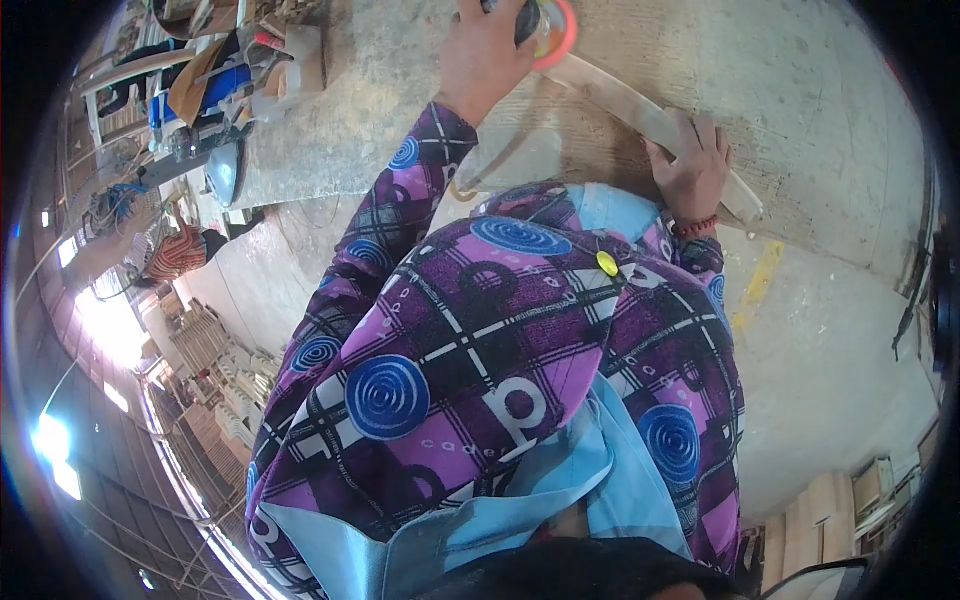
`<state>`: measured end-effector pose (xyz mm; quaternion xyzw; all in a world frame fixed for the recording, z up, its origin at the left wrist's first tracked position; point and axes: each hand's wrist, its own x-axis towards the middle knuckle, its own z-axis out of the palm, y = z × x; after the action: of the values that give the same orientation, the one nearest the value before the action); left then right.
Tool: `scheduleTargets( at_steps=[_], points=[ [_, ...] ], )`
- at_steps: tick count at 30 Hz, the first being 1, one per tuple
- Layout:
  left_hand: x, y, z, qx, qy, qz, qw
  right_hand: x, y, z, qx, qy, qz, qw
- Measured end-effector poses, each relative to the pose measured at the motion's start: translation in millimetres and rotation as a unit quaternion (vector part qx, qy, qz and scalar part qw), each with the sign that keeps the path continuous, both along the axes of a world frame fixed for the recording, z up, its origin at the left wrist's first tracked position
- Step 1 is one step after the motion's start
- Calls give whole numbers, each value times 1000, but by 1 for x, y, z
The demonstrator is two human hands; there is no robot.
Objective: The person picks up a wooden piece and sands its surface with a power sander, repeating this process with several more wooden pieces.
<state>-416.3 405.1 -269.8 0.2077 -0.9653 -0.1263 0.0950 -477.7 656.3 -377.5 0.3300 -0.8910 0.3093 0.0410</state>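
At the top of the head view my left hand is closed around the dark body of a hand-held disc sander, whose rim is pinkish red. The sander meets the upper end of a curved wooden piece; its top is cut off by the frame edge. My right hand holds the same piece near its lower end, thumb on one side and fingers across it. The wood lies on a worn, dusty work surface. A second curved strip shows partly below my left forearm.
At left stand cluttered goods with a blue item and a blue-grey, fin-shaped object. A person in a striped top is beyond them. Stacked wooden parts sit at lower left, and boards lean at lower right.
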Motion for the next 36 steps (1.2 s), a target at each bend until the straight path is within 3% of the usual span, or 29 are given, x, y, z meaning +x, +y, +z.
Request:
scheduleTargets(
  at_steps=[4,13,19,22,31,36],
  points=[
    [-1,14,2,-9,-5,-44,999,-1,1,-2,3,6,2,1000],
    [-4,2,-4,18,38,-28,999,-2,0,-3,-4,-1,3,1000],
    [-7,11,-2,7,-14,-26,1000,-3,0,-2,-14,2,10,1000],
    [-4,-6,-7,4,60,-38,997,-3,-1,-2,-6,-7,11,1000],
    [-4,39,1,42,-37,-64,996,-8,5,-6,2,18,23,1000],
    [6,-18,-8,16,19,-11,1000,-9,2,-9,2,22,26,999]
  ],
)
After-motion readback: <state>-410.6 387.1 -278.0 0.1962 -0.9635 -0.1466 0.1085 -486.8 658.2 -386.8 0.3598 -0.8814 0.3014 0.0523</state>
